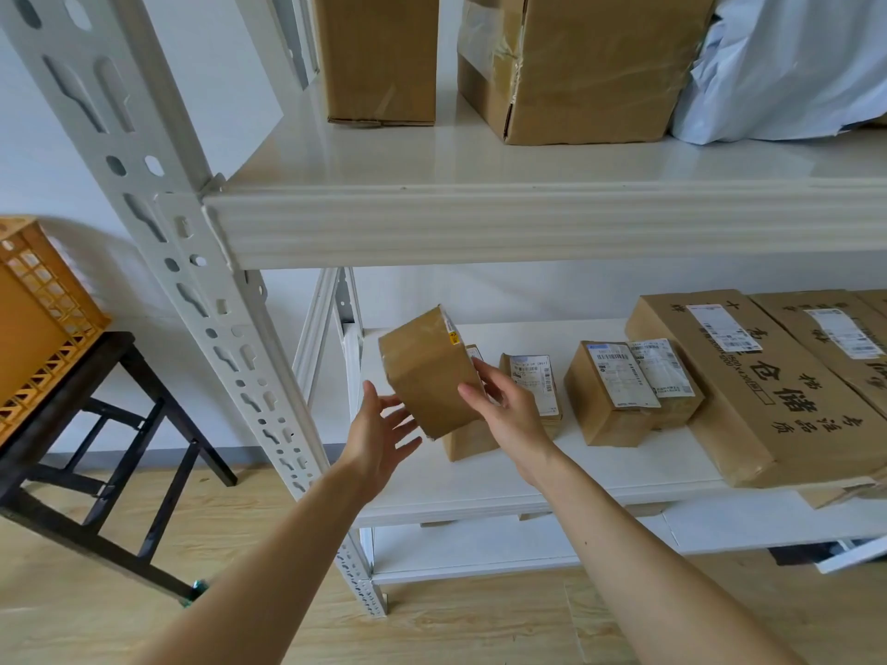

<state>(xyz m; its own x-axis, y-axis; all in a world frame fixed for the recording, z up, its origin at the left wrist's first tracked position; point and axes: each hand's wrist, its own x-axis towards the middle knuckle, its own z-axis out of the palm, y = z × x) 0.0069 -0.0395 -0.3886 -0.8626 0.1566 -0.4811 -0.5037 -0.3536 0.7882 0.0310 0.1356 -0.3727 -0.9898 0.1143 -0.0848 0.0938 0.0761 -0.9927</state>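
A small taped brown parcel [427,371] is tilted in the air above the left end of the lower shelf [480,477]. My right hand [504,405] holds it at its right side, fingers curled round the edge. My left hand [381,424] reaches up with straight, spread fingers, its fingertips at the parcel's lower left corner. Under the parcel lie other small labelled parcels [533,386], partly hidden by my right hand.
A white metal rack upright [192,261] stands left of my hands. More cartons fill the lower shelf at right [749,391] and the upper shelf [581,64]. An orange crate [38,319] sits on a black stand [110,424] at left. Wooden floor lies below.
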